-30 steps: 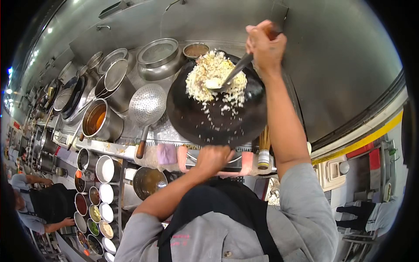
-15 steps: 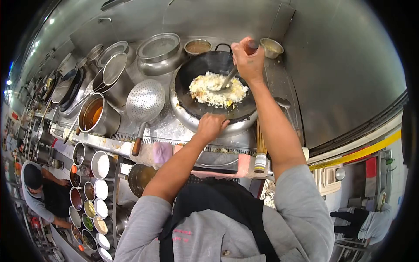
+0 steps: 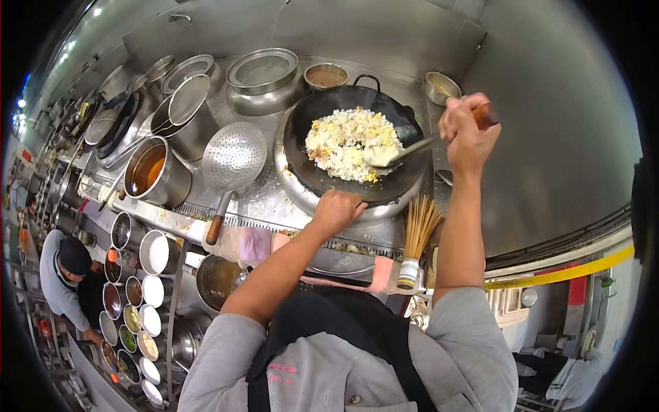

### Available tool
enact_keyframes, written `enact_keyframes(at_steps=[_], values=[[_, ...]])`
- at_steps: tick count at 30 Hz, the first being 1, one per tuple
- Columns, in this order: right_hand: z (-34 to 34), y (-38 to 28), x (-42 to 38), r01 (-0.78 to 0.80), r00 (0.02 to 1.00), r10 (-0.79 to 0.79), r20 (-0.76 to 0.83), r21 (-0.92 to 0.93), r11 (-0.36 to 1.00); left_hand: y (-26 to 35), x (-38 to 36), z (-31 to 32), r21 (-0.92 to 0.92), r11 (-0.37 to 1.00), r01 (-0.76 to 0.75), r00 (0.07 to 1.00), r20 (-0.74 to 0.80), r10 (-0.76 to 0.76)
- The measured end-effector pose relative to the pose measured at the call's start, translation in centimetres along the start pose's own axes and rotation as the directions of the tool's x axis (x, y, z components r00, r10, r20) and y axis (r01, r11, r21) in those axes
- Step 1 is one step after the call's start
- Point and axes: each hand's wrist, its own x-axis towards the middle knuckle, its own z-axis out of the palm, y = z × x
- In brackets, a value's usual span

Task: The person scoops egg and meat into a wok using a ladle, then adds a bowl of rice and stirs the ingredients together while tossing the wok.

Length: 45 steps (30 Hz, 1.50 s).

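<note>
My right hand (image 3: 469,134) is closed round the wooden handle of a ladle (image 3: 420,145), to the right of and above the wok. The ladle's bowl rests tilted in the fried rice (image 3: 349,134), at the heap's right side, with some rice on it. White grains mixed with yellow egg bits lie in the black wok (image 3: 405,175). My left hand (image 3: 338,211) is closed on the wok's near edge; whether a cloth or handle lies under its fingers is hidden. The wok sits on a round metal burner ring (image 3: 280,156).
Left of the wok lies a perforated skimmer (image 3: 234,156); beyond it stand a pot of brown liquid (image 3: 156,172) and a lidded pot (image 3: 263,75). A bamboo brush (image 3: 420,230) stands at the near right. A co-worker (image 3: 65,275) works lower left beside several ingredient containers.
My right hand has swung right and slightly down with the ladle, whose bowl has moved to the rice's right side. The rice is spread wider. My left hand stays on the wok's edge.
</note>
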Motion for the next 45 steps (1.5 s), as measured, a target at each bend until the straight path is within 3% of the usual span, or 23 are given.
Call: enact_keyframes(at_steps=[1, 2, 4, 7, 11, 12, 16, 20, 21, 24, 29, 32, 33, 36, 38, 42, 43, 45], values=[[0.2, -0.1, -0.7, -0.022, 1.0, 0.022, -0.009, -0.044, 0.999, 0.0, -0.1, 0.0, 0.003, 1.0, 0.011, 1.0, 0.0, -0.011], [0.6, 1.6, -0.6, -0.046, 0.999, 0.045, 0.013, 0.095, 0.994, 0.1, -0.2, -0.1, 0.004, 1.0, 0.014, 1.0, 0.005, -0.015], [2.1, 2.7, 0.6, -0.023, 0.999, 0.019, 0.029, 0.118, 0.993, 0.3, -0.4, 0.2, 0.005, 1.0, 0.01, 1.0, 0.012, -0.01], [3.6, -0.7, 0.0, 0.001, 0.996, -0.016, 0.089, 0.17, 0.985, -0.1, 0.0, 0.1, 0.013, 1.0, 0.007, 1.0, -0.013, -0.006], [6.7, 2.7, -0.4, -0.039, 0.994, 0.032, 0.109, 0.065, 0.997, 0.1, -0.2, 0.2, -0.018, 1.0, 0.011, 1.0, 0.02, -0.011], [7.5, 3.5, 0.6, -0.042, 0.993, 0.025, 0.118, 0.144, 0.989, 0.1, -0.1, 0.2, -0.013, 1.0, 0.002, 1.0, 0.01, -0.002], [8.4, 1.2, 4.6, 0.062, 0.993, -0.078, 0.088, 0.164, 0.985, -0.2, -0.1, 0.2, 0.013, 1.0, -0.008, 0.999, -0.032, 0.008], [9.1, 4.7, 6.1, 0.119, 0.989, -0.127, 0.078, 0.099, 0.988, -0.1, 0.0, 0.0, -0.012, 1.0, -0.005, 1.0, -0.021, 0.005], [9.1, 8.4, 6.0, 0.077, 0.987, -0.079, 0.137, 0.023, 0.997, -0.1, 0.0, 0.1, -0.012, 1.0, -0.006, 1.0, -0.021, 0.006], [9.3, 9.1, 7.0, 0.073, 0.977, -0.052, 0.208, -0.096, 0.993, -0.2, 0.1, 0.0, 0.004, 1.0, 0.002, 1.0, -0.017, -0.002], [10.4, 1.9, 4.3, 0.077, 0.978, -0.081, 0.191, 0.031, 0.997, 0.0, -0.2, 0.1, -0.019, 1.0, 0.007, 1.0, -0.017, -0.007], [10.3, 7.1, 2.6, -0.019, 0.967, -0.004, 0.256, 0.089, 0.996, 0.1, -0.3, 0.3, -0.026, 1.0, 0.002, 1.0, -0.008, -0.002], [9.5, 8.8, 3.4, 0.038, 0.971, -0.043, 0.235, 0.029, 0.999, 0.1, -0.3, 0.4, -0.026, 1.0, -0.002, 1.0, -0.005, 0.002], [7.1, 5.0, 4.0, 0.048, 0.99, -0.026, 0.137, -0.156, 0.987, -0.4, 0.2, 0.3, 0.016, 1.0, -0.002, 1.0, -0.021, 0.003], [5.7, 1.9, 2.5, 0.019, 0.995, -0.013, 0.095, -0.058, 0.998, -0.2, -0.3, 0.4, 0.016, 1.0, 0.008, 1.0, -0.023, -0.008], [3.4, 6.1, 3.4, -0.013, 0.998, 0.01, 0.058, 0.059, 0.998, 0.0, -0.5, 0.3, -0.002, 1.0, 0.006, 1.0, -0.003, -0.006], [3.2, 5.6, 4.6, 0.042, 0.997, -0.036, -0.068, 0.098, 0.994, 0.1, -0.5, 0.4, 0.016, 1.0, 0.008, 1.0, 0.009, -0.008], [2.1, 3.3, 7.4, 0.131, 0.988, -0.119, -0.103, 0.121, 0.984, -0.2, -0.1, 0.3, 0.021, 1.0, 0.008, 1.0, -0.011, -0.008]])
